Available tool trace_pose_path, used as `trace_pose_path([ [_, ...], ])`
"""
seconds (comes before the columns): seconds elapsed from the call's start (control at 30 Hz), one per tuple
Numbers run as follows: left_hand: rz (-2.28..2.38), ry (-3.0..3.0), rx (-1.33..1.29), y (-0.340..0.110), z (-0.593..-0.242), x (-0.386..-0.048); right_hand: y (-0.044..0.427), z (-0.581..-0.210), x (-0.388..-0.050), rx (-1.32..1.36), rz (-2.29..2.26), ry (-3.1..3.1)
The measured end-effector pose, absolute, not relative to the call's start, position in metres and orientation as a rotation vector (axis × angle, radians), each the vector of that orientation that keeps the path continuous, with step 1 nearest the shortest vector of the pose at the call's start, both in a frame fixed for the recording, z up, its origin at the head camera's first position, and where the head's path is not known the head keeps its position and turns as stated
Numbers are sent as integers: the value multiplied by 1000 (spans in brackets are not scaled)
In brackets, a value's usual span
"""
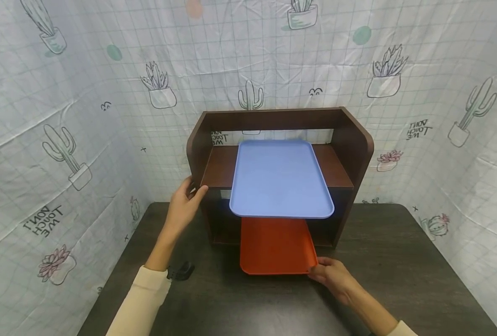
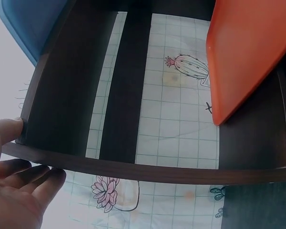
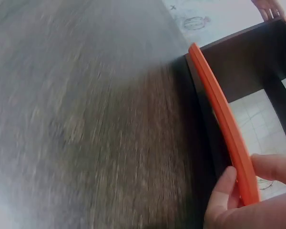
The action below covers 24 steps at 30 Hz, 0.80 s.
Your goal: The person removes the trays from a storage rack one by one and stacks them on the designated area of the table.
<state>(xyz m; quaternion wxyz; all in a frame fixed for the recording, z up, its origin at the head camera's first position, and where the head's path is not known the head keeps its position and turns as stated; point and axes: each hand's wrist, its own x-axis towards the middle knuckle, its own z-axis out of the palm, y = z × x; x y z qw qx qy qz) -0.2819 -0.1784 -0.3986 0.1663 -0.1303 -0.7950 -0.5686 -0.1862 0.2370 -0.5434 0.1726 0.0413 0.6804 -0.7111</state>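
Observation:
A dark brown two-tier shelf (image 1: 218, 170) stands on the table, a blue tray (image 1: 279, 177) lying on its upper board and jutting out at the front. Below it an orange-red tray (image 1: 275, 247) sticks out of the lower compartment. My right hand (image 1: 332, 279) pinches that tray's front right corner; in the right wrist view thumb and fingers lie on either side of the orange rim (image 3: 224, 114). At the shelf's left side, my left hand (image 1: 183, 205) grips the side panel's edge, thumb in front and fingers behind, as the left wrist view shows.
The dark wooden table (image 1: 391, 252) carries the shelf near its back edge. A white cloth (image 1: 156, 135) with cactus drawings hangs behind and on both sides. A black strapped device (image 1: 183, 271) is at my left wrist.

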Motion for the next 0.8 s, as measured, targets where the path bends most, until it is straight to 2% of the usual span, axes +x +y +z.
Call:
trace_pose_path([
  [0.33, -1570, -2271, -354, -178, -398, -280, 224, -538, -185, 347, -2332, 1542],
  [0.8, -1567, -2280, -363, -179, -397, -281, 214, -543, -176, 368, -2609, 1292],
])
